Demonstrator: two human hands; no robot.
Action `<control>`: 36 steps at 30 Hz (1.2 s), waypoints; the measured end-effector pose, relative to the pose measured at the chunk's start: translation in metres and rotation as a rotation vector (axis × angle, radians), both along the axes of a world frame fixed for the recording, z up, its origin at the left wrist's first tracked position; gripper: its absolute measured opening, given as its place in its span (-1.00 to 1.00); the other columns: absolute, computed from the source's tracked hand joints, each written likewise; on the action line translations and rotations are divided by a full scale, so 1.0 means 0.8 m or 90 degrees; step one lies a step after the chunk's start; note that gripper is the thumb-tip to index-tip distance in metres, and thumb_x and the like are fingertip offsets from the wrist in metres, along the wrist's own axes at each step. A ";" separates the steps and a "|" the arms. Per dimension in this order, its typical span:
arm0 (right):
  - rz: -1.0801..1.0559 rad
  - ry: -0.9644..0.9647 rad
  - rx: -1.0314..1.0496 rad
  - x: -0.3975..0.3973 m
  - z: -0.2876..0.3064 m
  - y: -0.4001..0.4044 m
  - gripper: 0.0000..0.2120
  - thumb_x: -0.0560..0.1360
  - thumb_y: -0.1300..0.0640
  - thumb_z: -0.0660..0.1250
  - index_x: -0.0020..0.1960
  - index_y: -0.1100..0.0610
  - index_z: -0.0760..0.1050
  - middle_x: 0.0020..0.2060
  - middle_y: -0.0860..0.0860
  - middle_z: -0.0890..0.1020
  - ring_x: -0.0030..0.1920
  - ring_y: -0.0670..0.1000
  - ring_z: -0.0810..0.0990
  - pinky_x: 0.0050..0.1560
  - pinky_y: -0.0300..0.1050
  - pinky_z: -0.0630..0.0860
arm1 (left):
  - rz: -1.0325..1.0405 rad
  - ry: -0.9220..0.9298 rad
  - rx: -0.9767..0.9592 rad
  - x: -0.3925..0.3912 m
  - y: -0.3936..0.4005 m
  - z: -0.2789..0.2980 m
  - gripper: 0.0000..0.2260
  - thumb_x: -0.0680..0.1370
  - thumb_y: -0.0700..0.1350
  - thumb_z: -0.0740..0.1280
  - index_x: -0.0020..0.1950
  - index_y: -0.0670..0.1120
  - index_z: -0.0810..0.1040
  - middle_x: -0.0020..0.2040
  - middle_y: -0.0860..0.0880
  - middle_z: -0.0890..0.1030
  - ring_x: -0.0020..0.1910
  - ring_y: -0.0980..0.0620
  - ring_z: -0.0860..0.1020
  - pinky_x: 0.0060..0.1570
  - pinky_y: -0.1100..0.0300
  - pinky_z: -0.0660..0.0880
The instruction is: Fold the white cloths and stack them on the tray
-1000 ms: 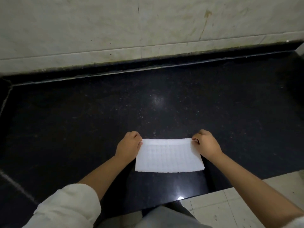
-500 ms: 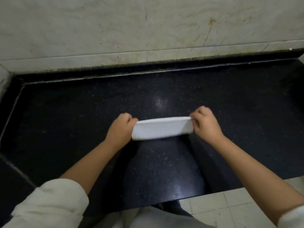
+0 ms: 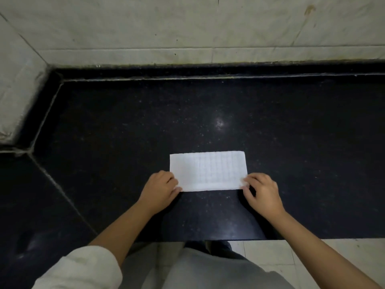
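Cloth (image 3: 208, 171) flat on the dark counter (image 3: 291, 142), near corners pinched by left hand (image 3: 159, 191) and right hand (image 3: 263, 192): best folded left corner to right, edges matched, crease pressed; no tray in view.

Single head-mounted wide-angle cam, looking fwd and steeply down from above the near edge of the black countertop (image 3: 208, 113), close range, facing the tiled wall (image 3: 187, 28) at top of frame; no 2nd view to overlap.
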State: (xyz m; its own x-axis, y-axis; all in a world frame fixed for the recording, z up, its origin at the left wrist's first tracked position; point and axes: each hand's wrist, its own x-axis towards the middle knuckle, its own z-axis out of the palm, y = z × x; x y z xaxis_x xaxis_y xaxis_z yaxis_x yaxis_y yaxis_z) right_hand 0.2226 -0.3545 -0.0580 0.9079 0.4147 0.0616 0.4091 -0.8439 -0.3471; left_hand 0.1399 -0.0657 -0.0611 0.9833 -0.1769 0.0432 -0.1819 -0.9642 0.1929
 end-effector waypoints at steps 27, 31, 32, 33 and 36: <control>-0.024 0.157 0.313 -0.029 0.041 0.198 -0.92 0.39 0.38 0.28 -0.13 0.27 0.50 -0.24 0.07 0.54 -0.24 -0.04 0.45 -0.18 -0.40 0.35 | 0.366 0.119 -0.092 0.016 0.024 0.001 -0.49 0.62 0.03 -0.06 0.51 -0.19 0.04 0.55 -0.10 0.03 0.54 -0.02 -0.07 0.49 0.08 -0.15; 0.175 0.103 0.113 -0.059 -0.005 0.217 -0.80 0.24 0.30 0.37 -0.14 0.23 0.56 -0.26 0.09 0.60 -0.28 0.10 0.58 -0.28 -0.08 0.54 | 0.415 0.108 -0.127 -0.020 0.042 0.001 -0.33 0.50 0.15 -0.20 0.48 -0.22 0.16 0.52 -0.14 0.13 0.53 -0.06 0.02 0.48 0.06 -0.07; 0.193 0.104 0.108 -0.061 -0.010 0.212 -0.77 0.19 0.30 0.39 -0.14 0.22 0.56 -0.27 0.08 0.61 -0.29 0.10 0.59 -0.28 -0.08 0.56 | 0.420 0.108 -0.137 -0.026 0.044 -0.001 -0.34 0.50 0.14 -0.18 0.47 -0.22 0.18 0.52 -0.14 0.15 0.53 -0.06 0.03 0.48 0.06 -0.06; 0.213 0.100 0.112 -0.060 -0.014 0.206 -0.72 0.16 0.33 0.43 -0.13 0.22 0.56 -0.26 0.08 0.62 -0.28 0.09 0.60 -0.27 -0.08 0.58 | 0.421 0.110 -0.146 -0.030 0.046 -0.005 -0.40 0.53 0.10 -0.12 0.46 -0.22 0.20 0.51 -0.14 0.17 0.52 -0.06 0.05 0.47 0.06 -0.05; 0.203 0.065 0.091 -0.054 -0.014 0.186 -0.66 0.11 0.33 0.54 -0.15 0.19 0.57 -0.26 0.05 0.64 -0.27 0.06 0.62 -0.25 -0.10 0.58 | 0.395 0.111 -0.157 -0.034 0.042 -0.008 -0.44 0.54 0.07 -0.06 0.40 -0.24 0.31 0.45 -0.18 0.30 0.49 -0.12 0.15 0.45 0.00 0.08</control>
State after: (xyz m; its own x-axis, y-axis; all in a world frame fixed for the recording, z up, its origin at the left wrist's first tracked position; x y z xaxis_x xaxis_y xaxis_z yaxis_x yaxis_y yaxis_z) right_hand 0.1795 -0.2053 -0.0694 0.7391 0.6713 0.0552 0.6008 -0.6200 -0.5046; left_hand 0.1125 -0.0322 -0.0673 0.8959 0.4153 -0.1575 0.4426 -0.8045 0.3962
